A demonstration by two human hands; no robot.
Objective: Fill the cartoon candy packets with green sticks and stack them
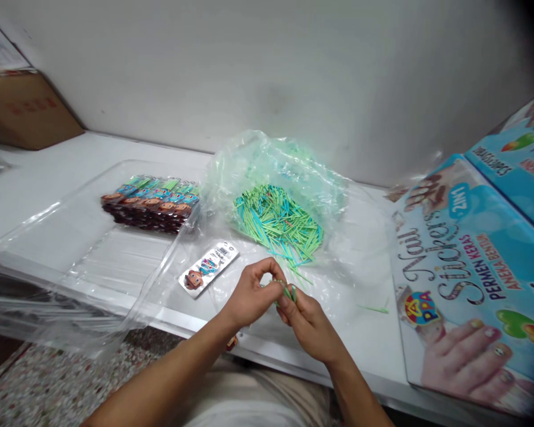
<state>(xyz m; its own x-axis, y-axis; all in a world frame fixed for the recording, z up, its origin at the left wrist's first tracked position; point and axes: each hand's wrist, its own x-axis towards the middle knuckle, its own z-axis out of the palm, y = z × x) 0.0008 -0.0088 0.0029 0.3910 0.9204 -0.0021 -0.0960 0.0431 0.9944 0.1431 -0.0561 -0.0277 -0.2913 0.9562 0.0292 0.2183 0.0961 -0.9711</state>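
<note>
My left hand (253, 295) and my right hand (308, 322) meet over the front of the table, fingertips pinched together. Between them is a small bunch of thin green sticks (288, 293), partly hidden by my fingers. Just beyond, a heap of green and blue sticks (280, 219) spills from the mouth of a clear plastic bag (267, 157). To the left of my hands lies a flat white packet with a cartoon figure (209, 270). Farther left, several stacked packets (149, 204) fill the back right part of a clear plastic tray (115, 255).
On the right stands a large blue box printed "Nail Stickers" (476, 284), with another blue box (516, 154) behind it. A brown carton (29, 110) sits at the far left. The tray overhangs the table's front edge. A few loose sticks (374, 309) lie on the right.
</note>
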